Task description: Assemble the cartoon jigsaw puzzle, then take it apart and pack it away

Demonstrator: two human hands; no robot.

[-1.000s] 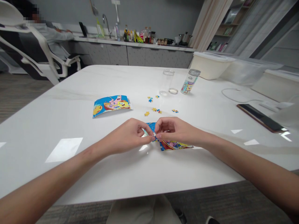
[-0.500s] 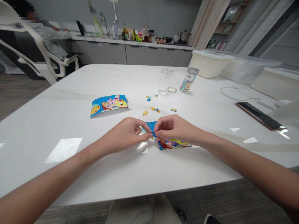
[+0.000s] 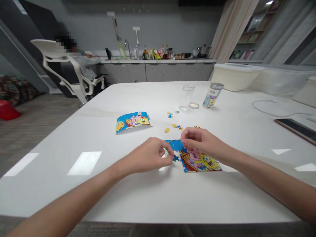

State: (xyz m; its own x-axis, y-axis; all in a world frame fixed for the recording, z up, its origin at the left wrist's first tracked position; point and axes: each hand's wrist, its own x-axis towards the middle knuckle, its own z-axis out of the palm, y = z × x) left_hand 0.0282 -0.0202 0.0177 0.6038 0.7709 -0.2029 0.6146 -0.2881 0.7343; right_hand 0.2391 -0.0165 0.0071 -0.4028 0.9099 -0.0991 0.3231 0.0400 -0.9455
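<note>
Now pinches a blue puzzle piece (image 3: 175, 158) in the left hand (image 3: 150, 159) beside the half-built cartoon jigsaw (image 3: 200, 162), grips its top edge with the right hand (image 3: 202, 143), seemingly steadying it.

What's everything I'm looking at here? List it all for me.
Table: one, white, fills the foreground.
Part-built puzzle: one, cartoon print, near edge, by the hands.
Picture sheet: one, same cartoon, left of centre.
Loose pieces: several, blue and yellow, mid-table.
Clear tube: one, empty, behind the pieces.
Labelled tube: one, lidded, right of the clear one.
Round lid: one, white, between the tubes.
Tubs: at least two, pale, far right.
Dark flat device: one, right edge.
Seated person: one, far left, at the counter.
Left hand: pinches a small blue piece beside the puzzle.
Right hand: fingertips at the puzzle's top edge.
</note>
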